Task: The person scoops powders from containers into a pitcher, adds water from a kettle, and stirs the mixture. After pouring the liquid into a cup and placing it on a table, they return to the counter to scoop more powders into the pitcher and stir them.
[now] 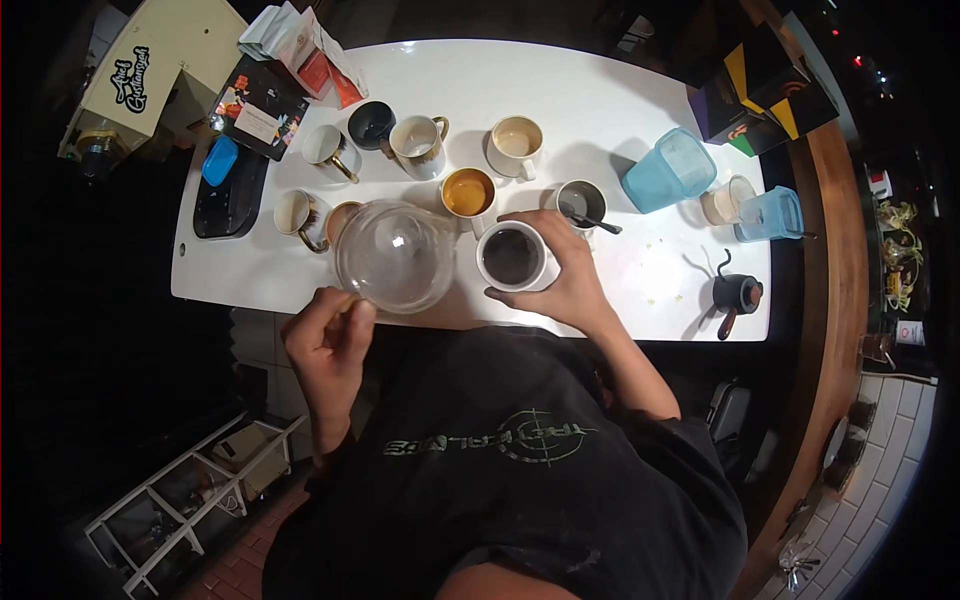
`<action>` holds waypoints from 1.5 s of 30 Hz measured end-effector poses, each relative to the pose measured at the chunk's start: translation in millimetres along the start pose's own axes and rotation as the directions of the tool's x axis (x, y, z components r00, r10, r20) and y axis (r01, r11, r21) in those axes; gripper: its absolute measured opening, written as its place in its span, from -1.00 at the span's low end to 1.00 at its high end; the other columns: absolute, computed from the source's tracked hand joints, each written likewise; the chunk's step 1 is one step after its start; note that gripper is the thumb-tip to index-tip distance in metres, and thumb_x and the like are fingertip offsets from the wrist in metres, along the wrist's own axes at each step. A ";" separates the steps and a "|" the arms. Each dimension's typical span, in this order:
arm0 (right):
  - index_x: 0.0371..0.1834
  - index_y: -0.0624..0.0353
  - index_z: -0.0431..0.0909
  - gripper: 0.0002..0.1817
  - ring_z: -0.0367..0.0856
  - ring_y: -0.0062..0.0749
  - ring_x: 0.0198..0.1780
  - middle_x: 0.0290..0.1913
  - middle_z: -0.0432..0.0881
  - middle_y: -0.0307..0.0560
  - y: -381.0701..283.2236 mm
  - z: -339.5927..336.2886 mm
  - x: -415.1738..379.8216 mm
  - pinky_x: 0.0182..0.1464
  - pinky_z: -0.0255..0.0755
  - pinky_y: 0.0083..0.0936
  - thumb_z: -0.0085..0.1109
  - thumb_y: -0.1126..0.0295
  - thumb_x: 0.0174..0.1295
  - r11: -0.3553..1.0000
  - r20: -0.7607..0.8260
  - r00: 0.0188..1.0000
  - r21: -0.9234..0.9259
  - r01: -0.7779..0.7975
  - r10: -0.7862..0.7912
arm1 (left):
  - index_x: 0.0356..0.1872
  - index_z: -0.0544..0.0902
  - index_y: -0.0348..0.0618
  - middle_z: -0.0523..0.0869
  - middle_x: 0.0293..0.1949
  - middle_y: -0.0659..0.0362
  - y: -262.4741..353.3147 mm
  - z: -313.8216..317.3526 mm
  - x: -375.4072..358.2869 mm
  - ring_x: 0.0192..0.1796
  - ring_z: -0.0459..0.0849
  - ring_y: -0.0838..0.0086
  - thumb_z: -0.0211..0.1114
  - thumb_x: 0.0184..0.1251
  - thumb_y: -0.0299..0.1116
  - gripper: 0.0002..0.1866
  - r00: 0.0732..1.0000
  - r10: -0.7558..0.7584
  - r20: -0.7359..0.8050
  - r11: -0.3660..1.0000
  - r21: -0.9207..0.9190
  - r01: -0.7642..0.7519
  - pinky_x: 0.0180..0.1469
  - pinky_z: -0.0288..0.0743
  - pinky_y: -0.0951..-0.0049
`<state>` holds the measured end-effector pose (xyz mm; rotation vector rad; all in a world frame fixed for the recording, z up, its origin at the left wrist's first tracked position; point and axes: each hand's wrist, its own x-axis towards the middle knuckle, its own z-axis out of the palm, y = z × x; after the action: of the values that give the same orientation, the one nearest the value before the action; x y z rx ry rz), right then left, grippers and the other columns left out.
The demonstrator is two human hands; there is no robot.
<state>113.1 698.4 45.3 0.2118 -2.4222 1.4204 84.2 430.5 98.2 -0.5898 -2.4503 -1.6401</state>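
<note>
Two vessels held side by side at the near edge of a white tabletop (640,270). Nearest, below the hands, is the person's dark printed shirt (480,390). The left hand (328,340) has its grip pinched closed on the near edge of a clear glass vessel (395,265); whether the vessel clears the surface cannot be told. The right hand (572,285) spans a white cup (480,256) of dark liquid (511,257), its grip curved around the far and near sides. The step in hand is judged to be the steadying of both vessels together. The next move would seem to call for a level cup, a firm pinch on the glass and care for the crowded mugs.

Just beyond stand an amber-lined mug (468,190) and a grey-lined mug (570,190) with a spoon (605,228); farther back, a pale mug (515,140) and a dark cup (372,125). To the right lie a black kettle (737,293) and a blue container (668,172); to the left, a black tray (210,222). At the far corners stand dark boxes (765,90) and upright bags (305,55). Around the tabletop, the room shows a wooden ledge (830,300), white wall tiles (880,480) and a white-framed rack (190,505).
</note>
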 end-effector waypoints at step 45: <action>-0.12 0.50 0.65 -0.28 0.72 -0.16 -0.18 -0.21 0.71 0.17 -93.9 -181.9 56.7 -0.17 0.59 -0.38 0.60 0.01 -0.13 0.826 0.038 0.826 0.076 0.558 -0.562 | -0.58 0.33 -0.21 0.30 -0.55 0.31 -119.3 146.1 -65.2 -0.42 0.25 0.63 0.17 0.13 -0.39 -0.78 0.891 -0.292 0.349 0.830 -0.370 0.417 -0.31 0.15 0.52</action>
<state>123.6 812.1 224.4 0.9132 -2.0941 1.2156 112.3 508.2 -83.6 -0.4478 -2.5021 -2.4582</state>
